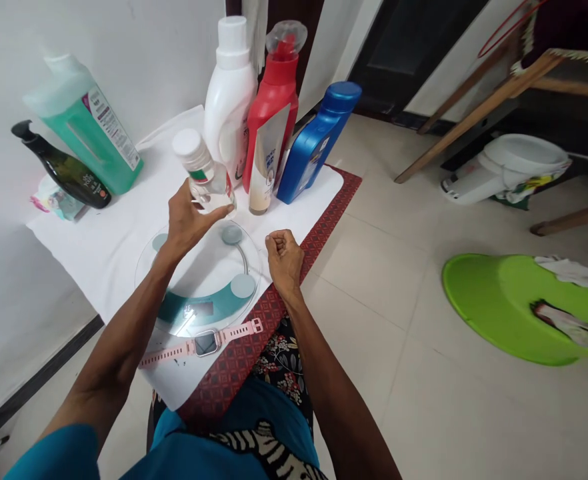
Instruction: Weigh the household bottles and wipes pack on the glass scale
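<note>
My left hand [187, 223] grips a small clear bottle with a white cap [201, 170], tilted and held above the far edge of a round glass scale [199, 283]. My right hand [284, 257] is curled into a loose fist just right of the scale, and nothing shows in it. A pink smartwatch [205, 343] lies flat at the scale's near edge. All of this rests on a white cloth [109, 243] over a red patterned mat [239, 363].
Behind the scale stand a white bottle [230, 93], a red spray bottle [273, 103], a beige tube [267, 163] and a blue bottle [317, 143]. A green jug [87, 123] and a dark pump bottle [64, 170] lean at the left. A green basin [524, 307] lies on the tiled floor.
</note>
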{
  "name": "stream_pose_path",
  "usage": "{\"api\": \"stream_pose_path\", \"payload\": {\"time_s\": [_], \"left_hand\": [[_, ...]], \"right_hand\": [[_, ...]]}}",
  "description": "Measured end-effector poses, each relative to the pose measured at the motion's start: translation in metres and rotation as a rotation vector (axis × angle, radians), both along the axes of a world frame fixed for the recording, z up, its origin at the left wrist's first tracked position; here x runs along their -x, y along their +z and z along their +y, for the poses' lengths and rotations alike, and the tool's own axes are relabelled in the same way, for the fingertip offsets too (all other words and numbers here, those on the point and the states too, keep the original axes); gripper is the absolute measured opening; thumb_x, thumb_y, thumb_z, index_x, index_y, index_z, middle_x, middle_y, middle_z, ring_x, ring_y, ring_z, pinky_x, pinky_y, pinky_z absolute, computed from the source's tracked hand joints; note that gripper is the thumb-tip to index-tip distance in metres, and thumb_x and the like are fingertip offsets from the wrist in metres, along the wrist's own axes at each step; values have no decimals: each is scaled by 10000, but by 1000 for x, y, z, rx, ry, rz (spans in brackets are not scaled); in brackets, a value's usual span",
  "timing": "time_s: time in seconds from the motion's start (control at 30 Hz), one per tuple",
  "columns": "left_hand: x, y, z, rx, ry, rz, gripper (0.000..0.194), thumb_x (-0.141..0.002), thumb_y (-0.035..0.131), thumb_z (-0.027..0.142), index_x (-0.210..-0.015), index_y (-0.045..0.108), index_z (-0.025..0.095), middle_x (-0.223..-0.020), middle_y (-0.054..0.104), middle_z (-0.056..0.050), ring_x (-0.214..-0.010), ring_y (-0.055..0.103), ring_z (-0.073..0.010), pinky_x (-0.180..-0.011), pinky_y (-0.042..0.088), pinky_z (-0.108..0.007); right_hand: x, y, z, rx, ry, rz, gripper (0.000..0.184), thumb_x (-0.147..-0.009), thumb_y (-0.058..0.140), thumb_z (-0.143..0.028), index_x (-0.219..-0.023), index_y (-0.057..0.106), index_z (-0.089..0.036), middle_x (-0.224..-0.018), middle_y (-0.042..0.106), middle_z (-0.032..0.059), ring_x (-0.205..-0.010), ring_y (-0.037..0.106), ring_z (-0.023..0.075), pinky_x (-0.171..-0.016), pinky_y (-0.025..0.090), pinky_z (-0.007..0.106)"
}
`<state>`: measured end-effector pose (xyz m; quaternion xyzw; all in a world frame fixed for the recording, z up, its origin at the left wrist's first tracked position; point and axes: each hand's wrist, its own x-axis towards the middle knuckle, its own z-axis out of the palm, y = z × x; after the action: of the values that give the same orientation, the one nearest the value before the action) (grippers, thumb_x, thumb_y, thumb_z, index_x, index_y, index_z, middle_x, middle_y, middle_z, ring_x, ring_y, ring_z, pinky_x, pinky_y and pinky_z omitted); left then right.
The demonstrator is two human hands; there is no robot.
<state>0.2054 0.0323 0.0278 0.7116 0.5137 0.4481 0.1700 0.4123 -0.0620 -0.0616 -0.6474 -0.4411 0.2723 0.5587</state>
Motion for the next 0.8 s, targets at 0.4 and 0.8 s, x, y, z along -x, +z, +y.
{"api": "stream_pose_path", "payload": {"time_s": [0.4, 0.8], "left_hand": [[-46, -44, 71, 150, 3, 23, 570, -665, 1019, 449, -1017, 648, 199, -981, 769, -81, -891, 734, -267, -814, 609, -416], [106, 1, 41, -346, 512, 6, 833, -913, 831, 688, -1521, 532, 205, -1546, 580, -190, -1438, 596, -351, -1099, 533, -556]], "right_hand": [[-2, 0, 0, -19, 5, -24, 221, -905, 573, -486, -884, 619, -271, -772, 737, 21, -717, 682, 215, -732, 550, 354], [-2, -3, 0, 23, -49, -73, 284, -814, 634, -551, -837, 664, -270, -745, 731, 45, -685, 671, 244, -713, 559, 396]]}}
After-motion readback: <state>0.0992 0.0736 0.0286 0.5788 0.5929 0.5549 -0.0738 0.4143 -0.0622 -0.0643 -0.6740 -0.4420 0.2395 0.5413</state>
